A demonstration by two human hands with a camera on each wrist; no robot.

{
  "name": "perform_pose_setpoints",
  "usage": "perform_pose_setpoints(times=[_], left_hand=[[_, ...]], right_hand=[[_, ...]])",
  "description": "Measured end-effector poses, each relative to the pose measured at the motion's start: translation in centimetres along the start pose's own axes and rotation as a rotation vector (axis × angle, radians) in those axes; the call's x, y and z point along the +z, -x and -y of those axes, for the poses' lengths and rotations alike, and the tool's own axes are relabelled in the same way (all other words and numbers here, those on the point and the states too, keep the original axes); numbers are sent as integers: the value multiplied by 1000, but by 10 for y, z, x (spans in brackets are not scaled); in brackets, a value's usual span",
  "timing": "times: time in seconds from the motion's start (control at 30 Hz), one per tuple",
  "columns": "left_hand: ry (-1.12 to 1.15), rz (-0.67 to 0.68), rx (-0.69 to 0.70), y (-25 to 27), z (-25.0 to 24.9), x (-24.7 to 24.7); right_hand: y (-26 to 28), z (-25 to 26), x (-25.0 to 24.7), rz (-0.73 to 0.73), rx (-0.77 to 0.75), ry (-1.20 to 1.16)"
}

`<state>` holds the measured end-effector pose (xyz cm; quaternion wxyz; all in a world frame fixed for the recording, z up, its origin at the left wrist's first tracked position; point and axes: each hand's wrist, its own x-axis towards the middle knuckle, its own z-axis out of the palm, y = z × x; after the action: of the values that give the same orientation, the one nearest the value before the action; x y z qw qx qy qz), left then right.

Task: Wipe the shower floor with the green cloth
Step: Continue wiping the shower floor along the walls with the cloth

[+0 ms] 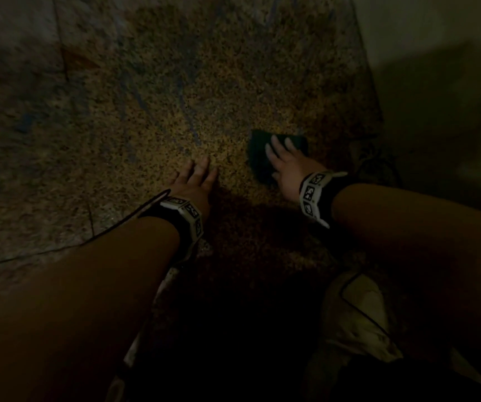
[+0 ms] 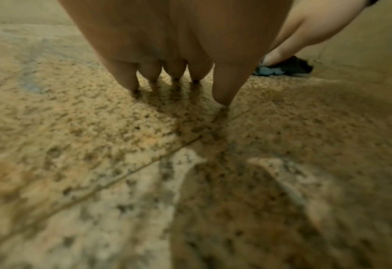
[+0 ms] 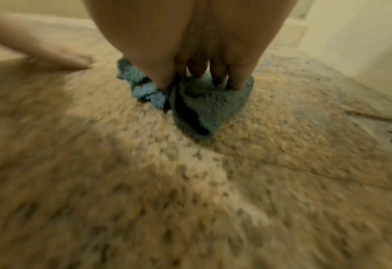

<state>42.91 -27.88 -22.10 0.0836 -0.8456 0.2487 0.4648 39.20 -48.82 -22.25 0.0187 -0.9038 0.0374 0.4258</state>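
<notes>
The green cloth [image 1: 258,158] lies bunched on the speckled stone shower floor [image 1: 175,117], right of centre in the head view. My right hand [image 1: 284,161] lies flat on top of it with straight fingers pressing down. In the right wrist view the cloth [image 3: 204,107] looks teal and sticks out under the fingertips [image 3: 237,81]. My left hand [image 1: 197,178] rests on the bare floor to the left of the cloth, fingers straight, tips touching the stone [image 2: 130,85]. From the left wrist view the cloth [image 2: 289,68] shows under the right hand [image 2: 310,32].
A pale wall [image 1: 436,53] rises along the right side, close to the cloth. Grout seams [image 1: 59,250] cross the floor at the left. My knee in light fabric [image 1: 358,314] is at the lower right. The scene is dim; the lit patch is around the hands.
</notes>
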Motion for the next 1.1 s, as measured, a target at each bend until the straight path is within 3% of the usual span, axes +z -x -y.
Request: perform_pose_setpoints(times=[0.13, 0.33, 0.43, 0.57, 0.83, 1.1], left_hand=[[6, -17, -17, 1, -2, 1], [-73, -31, 9, -6, -15, -7], [-78, -13, 30, -8, -26, -11], [-66, 20, 54, -8, -45, -10], [-97, -40, -11, -22, -51, -15], [-101, -94, 79, -27, -68, -34]], right_hand=[[7, -3, 9, -15, -20, 39], [39, -35, 48, 101, -64, 126], [40, -41, 53, 66, -85, 94], [34, -41, 49, 12, -87, 70], [1, -38, 3, -24, 12, -57], [39, -83, 55, 37, -186, 108]])
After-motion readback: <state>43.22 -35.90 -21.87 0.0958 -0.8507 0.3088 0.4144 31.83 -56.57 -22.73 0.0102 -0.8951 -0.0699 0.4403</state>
